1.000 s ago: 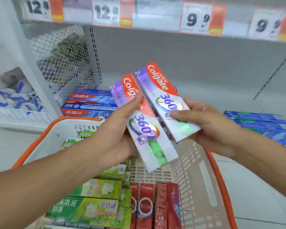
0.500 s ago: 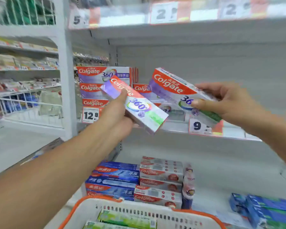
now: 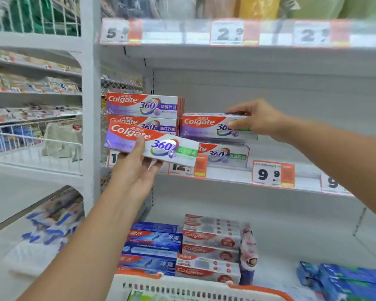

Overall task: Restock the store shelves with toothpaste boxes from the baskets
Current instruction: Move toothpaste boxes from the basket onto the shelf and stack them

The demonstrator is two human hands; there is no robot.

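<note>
My left hand (image 3: 135,170) grips a Colgate 360 toothpaste box (image 3: 161,146) from below, thumb across its front, in front of the middle shelf (image 3: 226,175). My right hand (image 3: 255,120) holds a second Colgate 360 box (image 3: 204,126) by its right end, on top of another box (image 3: 226,155) that lies on that shelf. To the left stands a stack of purple Colgate 360 boxes (image 3: 143,105). The white basket with an orange rim (image 3: 182,288) shows at the bottom edge.
Price tags (image 3: 272,173) line the shelf fronts. The lower shelf holds blue boxes (image 3: 154,246), red Colgate boxes (image 3: 211,250) and more blue boxes (image 3: 343,281) at the right. A white upright post (image 3: 90,105) divides off wire-basket shelving at the left.
Both hands rose from over the basket to the middle shelf. The right hand's box went from tilted in the air to level on top of a shelved box; the left box levelled out.
</note>
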